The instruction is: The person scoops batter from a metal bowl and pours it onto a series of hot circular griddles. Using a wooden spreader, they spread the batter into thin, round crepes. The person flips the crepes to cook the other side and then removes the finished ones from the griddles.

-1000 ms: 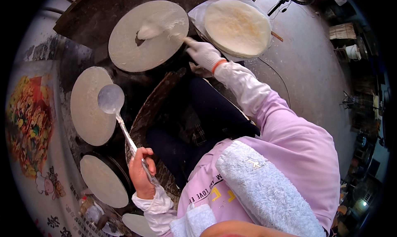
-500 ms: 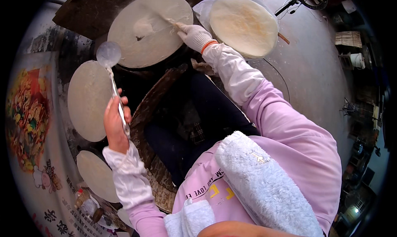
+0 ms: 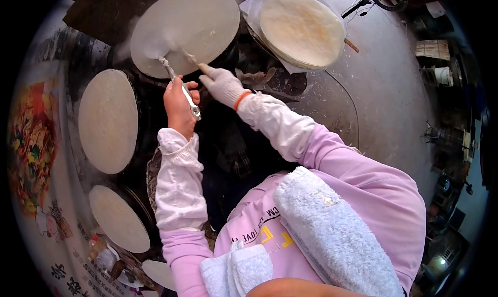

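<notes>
My bare left hand [image 3: 180, 104] is closed round the handle of a metal ladle [image 3: 169, 70]. The ladle's bowl is blurred by steam and sits at the near left of a round griddle covered with a pale batter sheet [image 3: 202, 19]. In a white knitted glove, my right hand [image 3: 223, 85] grips a wooden-handled spreader [image 3: 190, 57]. Its tip rests on or just above the batter, close to the ladle; contact cannot be made out. To the right of this griddle lies a stack of round, thin pancakes [image 3: 302, 30] on a white sheet.
More griddles with pale rounds stand on my left: a large one [image 3: 108, 121], a lower one [image 3: 119, 219] and a partly hidden one [image 3: 160, 274]. A printed banner [image 3: 36, 136] hangs beyond them. At right, a cable [image 3: 353, 97] runs over the floor.
The ladle in my left hand has swung from beside the griddle onto its near left part. My right hand has drawn the spreader left and nearer. The batter looks smoother.
</notes>
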